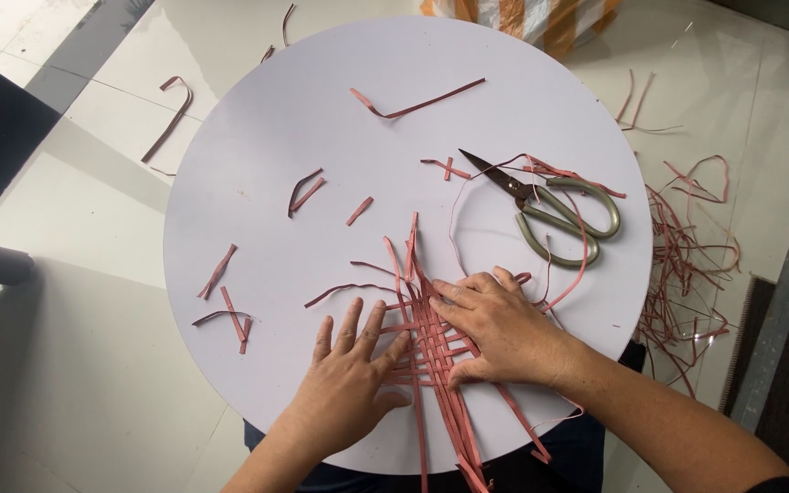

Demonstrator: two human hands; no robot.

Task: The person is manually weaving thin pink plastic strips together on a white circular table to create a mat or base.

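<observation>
While we looked down from the head camera, our left hand (351,374) lay flat on the round white tabletop (257,164), its fingers (349,319) spread and released, the thumb side touching the left edge of the woven strip mat (429,351). Our right hand (502,330) rested palm down over the mat's right half, its fingers (457,294) stretched out and pressing on the pink strips rather than clenched around any of them. The mat sat at the near edge of the tabletop, between the two hands, with loose ends fanning away from us and others trailing toward us past the rim, where the frame cut them off. How far the weave ran under the right palm was hidden from us.

Beyond the right hand lay the scissors (550,212), blades shut or nearly so, tips pointing left, with thin pink offcuts draped across the handles. Short pink strip pieces (308,190) lay scattered over the tabletop, and one long bent strip (417,102) sat near the far side. On the floor to the right a tangle of strips (687,265) was piled. An orange and white striped bag (522,16) was cropped at the top edge, too little of it showing to tell more.
</observation>
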